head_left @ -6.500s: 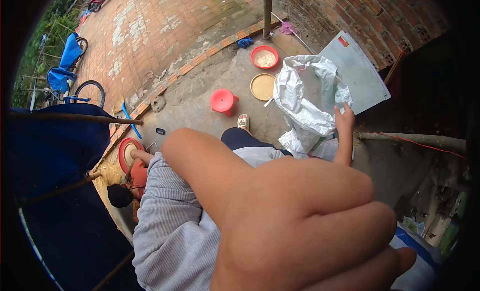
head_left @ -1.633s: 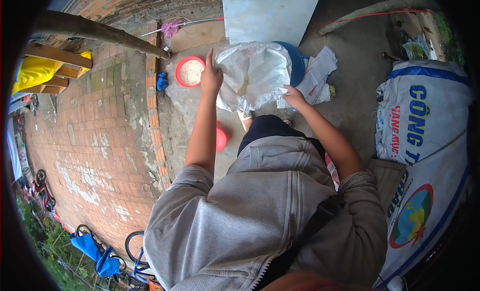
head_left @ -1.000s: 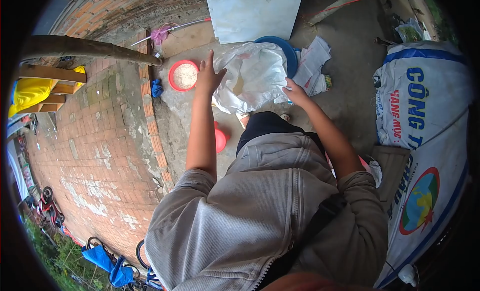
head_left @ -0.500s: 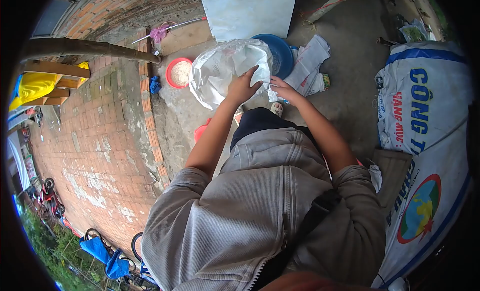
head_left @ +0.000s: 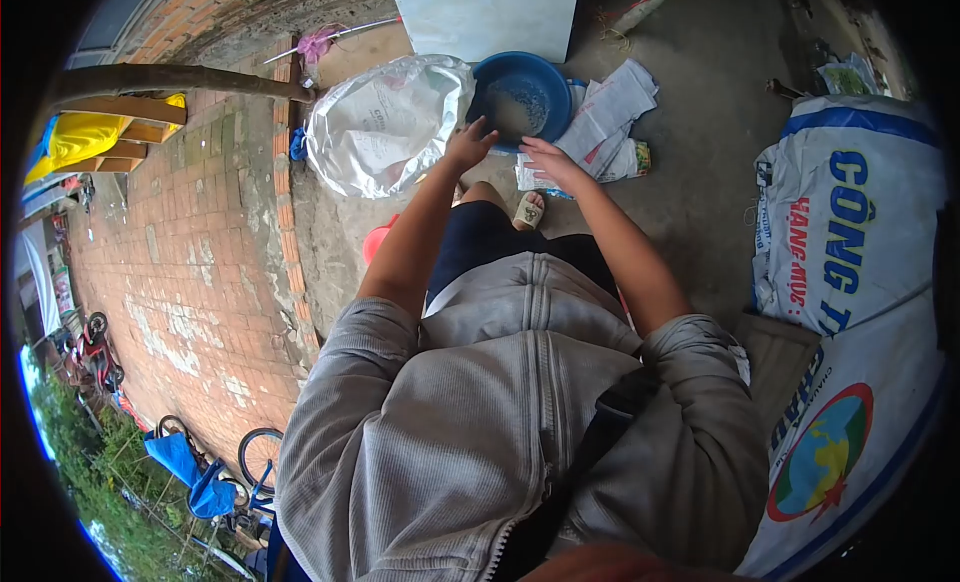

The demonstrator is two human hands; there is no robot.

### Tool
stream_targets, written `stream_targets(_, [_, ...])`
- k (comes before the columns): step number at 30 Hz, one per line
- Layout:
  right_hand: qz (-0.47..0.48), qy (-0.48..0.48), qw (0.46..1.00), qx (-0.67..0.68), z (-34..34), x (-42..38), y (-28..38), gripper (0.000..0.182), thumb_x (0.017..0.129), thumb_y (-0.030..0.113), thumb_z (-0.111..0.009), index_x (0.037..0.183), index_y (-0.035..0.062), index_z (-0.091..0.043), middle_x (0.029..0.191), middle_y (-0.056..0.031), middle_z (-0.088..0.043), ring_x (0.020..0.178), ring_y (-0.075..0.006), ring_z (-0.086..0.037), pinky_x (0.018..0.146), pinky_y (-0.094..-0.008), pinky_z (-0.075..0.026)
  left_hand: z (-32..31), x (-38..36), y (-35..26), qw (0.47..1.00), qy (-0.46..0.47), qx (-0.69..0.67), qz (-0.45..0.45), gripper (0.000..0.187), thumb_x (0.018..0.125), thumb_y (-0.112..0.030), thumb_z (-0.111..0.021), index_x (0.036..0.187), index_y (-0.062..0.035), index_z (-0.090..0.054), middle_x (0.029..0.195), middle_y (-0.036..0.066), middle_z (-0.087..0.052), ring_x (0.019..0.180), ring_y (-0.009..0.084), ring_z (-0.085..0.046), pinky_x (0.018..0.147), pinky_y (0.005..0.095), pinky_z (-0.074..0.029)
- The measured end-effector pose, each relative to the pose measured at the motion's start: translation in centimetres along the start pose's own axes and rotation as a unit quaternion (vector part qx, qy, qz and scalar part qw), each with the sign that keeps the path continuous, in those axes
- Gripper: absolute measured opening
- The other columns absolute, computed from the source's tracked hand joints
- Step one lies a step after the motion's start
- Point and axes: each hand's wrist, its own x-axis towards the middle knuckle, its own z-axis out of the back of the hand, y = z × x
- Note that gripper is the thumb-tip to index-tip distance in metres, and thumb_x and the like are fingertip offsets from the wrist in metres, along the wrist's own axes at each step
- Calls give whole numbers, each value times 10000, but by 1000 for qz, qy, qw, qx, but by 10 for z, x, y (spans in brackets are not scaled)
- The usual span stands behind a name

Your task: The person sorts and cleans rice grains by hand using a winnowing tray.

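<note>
My left hand (head_left: 470, 146) is at the near left rim of a blue basin (head_left: 567, 100), fingers apart and nothing in them. At the basin's near right side is my right hand (head_left: 549, 165), its fingers stretched out and free of any object. Inside the basin lies some whitish, grainy-looking stuff (head_left: 520, 112). Left of the basin, a large silvery-white plastic sack (head_left: 385, 122) stands with its mouth wide open, printing visible inside. Folded white printed sacks (head_left: 617, 107) lie on the floor to the right, partly under my right hand.
A pale board (head_left: 485, 20) stands behind the basin. Large printed bags (head_left: 850, 232) fill the right side. A red object (head_left: 378, 239) sits by my left forearm. A bamboo pole (head_left: 180, 79) juts in from the left over the brick paving (head_left: 190, 272).
The open sack has shifted left, now covering the red tub of white grains, and the basin shows more fully. Both hands have moved left, from the sack's mouth to the basin's near rim.
</note>
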Motion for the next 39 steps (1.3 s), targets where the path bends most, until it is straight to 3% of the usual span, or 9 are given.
stream_targets(6, [-35,-108,991,73,48,-1,-32,474,939,304,-470,1377,153,-367,1359,-75,-450,1195,-270,-476,994,-399,-351,-14,-8,-6,991,-106,68,-45,537,839,-358,-559,1290,-81,-468,1220,221,-539,1169,375,-479,998,417,-361])
stream_targets(10, [-36,-134,989,51,58,-6,-35,445,938,302,-468,1362,186,-398,1359,-73,-450,1180,-270,-488,984,-395,-360,-22,-1,-15,997,46,-31,62,562,867,-350,-552,1345,-91,-409,1216,207,-548,1115,332,-539,900,389,-446])
stream_targets(12, [-28,-165,984,62,59,-1,-42,428,938,306,-467,1352,211,-416,1356,-69,-454,1169,-269,-496,975,-391,-364,-44,14,9,897,130,-365,213,610,885,-362,-547,1392,-96,-336,1217,151,-555,1038,278,-578,871,371,-459])
stream_targets(14, [-47,-188,975,110,65,12,-58,436,922,300,-502,1340,202,-428,1359,-89,-442,1171,-276,-497,974,-402,-359,-59,34,33,904,159,-342,201,632,896,-376,-543,1412,-108,-292,1181,97,-548,967,224,-576,832,345,-464])
stream_targets(18, [-63,-231,959,154,71,29,-73,476,923,287,-500,1364,156,-378,1369,-102,-424,1190,-294,-482,997,-432,-342,-86,58,72,803,167,-516,246,536,889,-384,-544,1322,-105,-396,1096,68,-550,940,187,-558,822,327,-437])
stream_targets(32, [6,-327,897,299,129,164,-151,598,936,307,-487,1414,53,-232,1442,-161,-281,1322,-336,-299,1067,-446,-262,-237,207,234,725,28,-563,396,646,837,-380,-639,1350,-100,-364,1364,166,-356,1218,334,-386,979,424,-356])
stream_targets(34, [23,-330,894,303,141,183,-169,602,938,317,-482,1415,51,-228,1452,-164,-261,1331,-334,-282,1073,-446,-250,-261,230,254,785,-22,-448,427,613,758,-409,-721,1147,2,-487,1049,132,-492,881,221,-508,626,333,-439])
stream_targets(38, [43,-325,899,290,151,203,-183,603,945,341,-462,1414,44,-227,1464,-180,-233,1341,-330,-266,1085,-441,-228,-309,264,288,809,-87,-397,425,696,729,-380,-752,1210,21,-450,1180,174,-486,1011,283,-532,753,384,-475])
stream_targets(39, [44,-328,899,288,152,207,-186,603,945,341,-462,1414,44,-227,1464,-180,-233,1341,-330,-266,1085,-441,-228,-333,271,311,757,-125,-510,389,699,723,-339,-760,1229,20,-438,1206,186,-485,1063,298,-522,800,398,-474])
